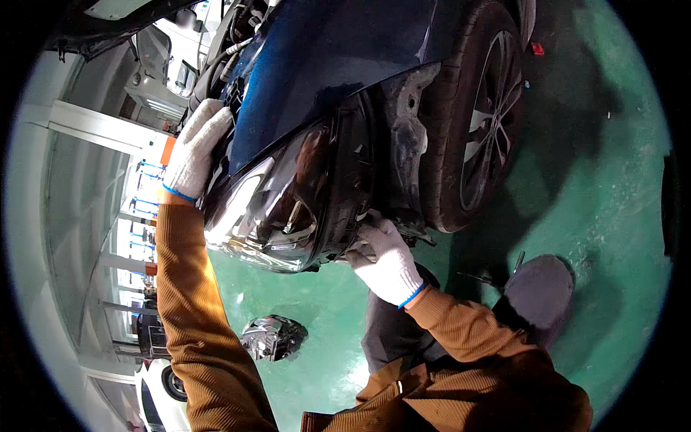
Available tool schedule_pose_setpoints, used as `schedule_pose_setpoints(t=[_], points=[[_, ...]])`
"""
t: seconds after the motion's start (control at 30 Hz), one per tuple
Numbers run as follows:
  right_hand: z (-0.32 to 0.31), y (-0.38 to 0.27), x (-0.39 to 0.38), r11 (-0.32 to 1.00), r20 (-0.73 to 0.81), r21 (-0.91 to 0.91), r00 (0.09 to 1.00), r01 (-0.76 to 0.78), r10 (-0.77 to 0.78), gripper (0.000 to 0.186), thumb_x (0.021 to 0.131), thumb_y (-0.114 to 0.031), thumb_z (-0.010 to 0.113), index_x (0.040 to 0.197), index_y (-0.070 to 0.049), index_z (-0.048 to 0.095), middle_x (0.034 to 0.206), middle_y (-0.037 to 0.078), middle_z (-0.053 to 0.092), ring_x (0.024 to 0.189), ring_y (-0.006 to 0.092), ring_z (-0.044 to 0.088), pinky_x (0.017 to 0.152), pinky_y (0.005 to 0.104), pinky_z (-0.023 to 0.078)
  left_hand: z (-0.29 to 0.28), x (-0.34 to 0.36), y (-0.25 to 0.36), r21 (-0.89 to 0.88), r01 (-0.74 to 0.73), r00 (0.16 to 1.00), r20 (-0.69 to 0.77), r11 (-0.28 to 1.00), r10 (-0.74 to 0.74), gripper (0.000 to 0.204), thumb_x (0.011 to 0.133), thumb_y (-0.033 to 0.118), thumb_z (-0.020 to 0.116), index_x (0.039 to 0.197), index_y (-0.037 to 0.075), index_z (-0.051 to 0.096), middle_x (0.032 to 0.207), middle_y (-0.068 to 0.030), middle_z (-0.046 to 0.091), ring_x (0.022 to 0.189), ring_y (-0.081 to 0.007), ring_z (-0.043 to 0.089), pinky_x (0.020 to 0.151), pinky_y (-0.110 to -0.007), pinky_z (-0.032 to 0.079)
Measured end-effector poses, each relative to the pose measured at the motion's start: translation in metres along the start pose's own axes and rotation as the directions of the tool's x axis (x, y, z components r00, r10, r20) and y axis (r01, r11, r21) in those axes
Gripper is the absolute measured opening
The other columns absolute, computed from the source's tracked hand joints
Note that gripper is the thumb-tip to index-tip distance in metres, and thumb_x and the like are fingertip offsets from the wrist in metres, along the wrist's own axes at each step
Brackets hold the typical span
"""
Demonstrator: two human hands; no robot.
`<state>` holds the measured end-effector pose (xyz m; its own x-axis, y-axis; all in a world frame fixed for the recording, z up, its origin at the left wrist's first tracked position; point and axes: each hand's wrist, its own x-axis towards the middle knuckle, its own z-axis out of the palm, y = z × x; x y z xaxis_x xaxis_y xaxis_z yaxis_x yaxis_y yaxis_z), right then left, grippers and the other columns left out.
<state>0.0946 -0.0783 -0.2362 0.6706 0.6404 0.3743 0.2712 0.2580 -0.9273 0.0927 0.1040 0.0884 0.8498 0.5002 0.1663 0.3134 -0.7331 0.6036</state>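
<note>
A clear-lensed headlight sits at the front corner of a dark blue car, beside the fender. My left hand, in a white knitted glove with a blue cuff, lies along the headlight's upper edge by the engine bay. Its fingers are stretched out, and their tips are partly hidden. My right hand, gloved the same way, is at the headlight's lower edge, near the wheel arch. There the fingers curl against the black housing, with their tips partly out of sight.
The front wheel stands right of the headlight, past exposed bodywork. A loose headlight unit lies on the green floor. Near my leg is a thin dark tool. A white car stands at far left.
</note>
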Motion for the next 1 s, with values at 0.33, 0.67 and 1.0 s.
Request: schedule_pose_setpoints(t=[0.33,0.67,1.0], points=[[-0.007,0.000,0.010,0.997,-0.049,-0.027,0.996,0.073,-0.074,0.031,0.078,-0.008,0.079,0.105,0.000,0.067,0.103,0.020,0.064,0.095,0.0381,0.063,0.082,0.0451,0.057,-0.023,0.015,-0.027,0.389,-0.346,0.938,0.131,0.854,0.320,0.029,0.109,0.030,0.054,0.117,0.004,0.063,0.107,-0.0047,0.060,0.107,-0.0130,0.056,0.100,-0.029,0.043],[0.001,0.003,0.010,0.996,-0.050,0.075,0.997,-0.053,0.057,0.026,0.083,-0.011,0.075,0.103,0.002,0.066,0.104,0.022,0.068,0.103,0.0410,0.061,0.092,0.0460,0.052,-0.024,0.014,-0.039,0.452,-0.429,0.903,0.193,0.782,0.384,0.026,0.107,0.023,0.055,0.118,0.003,0.064,0.114,-0.0097,0.061,0.110,-0.0206,0.060,0.102,-0.031,0.044],[0.006,0.013,0.011,0.998,-0.176,-0.066,0.984,-0.020,0.008,0.026,0.084,-0.010,0.075,0.105,0.003,0.066,0.108,0.022,0.066,0.102,0.0417,0.064,0.092,0.0455,0.052,-0.063,-0.039,-0.071,0.452,-0.511,0.804,-0.050,0.732,0.592,0.031,0.100,0.007,0.058,0.130,0.004,0.066,0.126,-0.0144,0.068,0.112,-0.0319,0.069,0.096,-0.037,0.057]])
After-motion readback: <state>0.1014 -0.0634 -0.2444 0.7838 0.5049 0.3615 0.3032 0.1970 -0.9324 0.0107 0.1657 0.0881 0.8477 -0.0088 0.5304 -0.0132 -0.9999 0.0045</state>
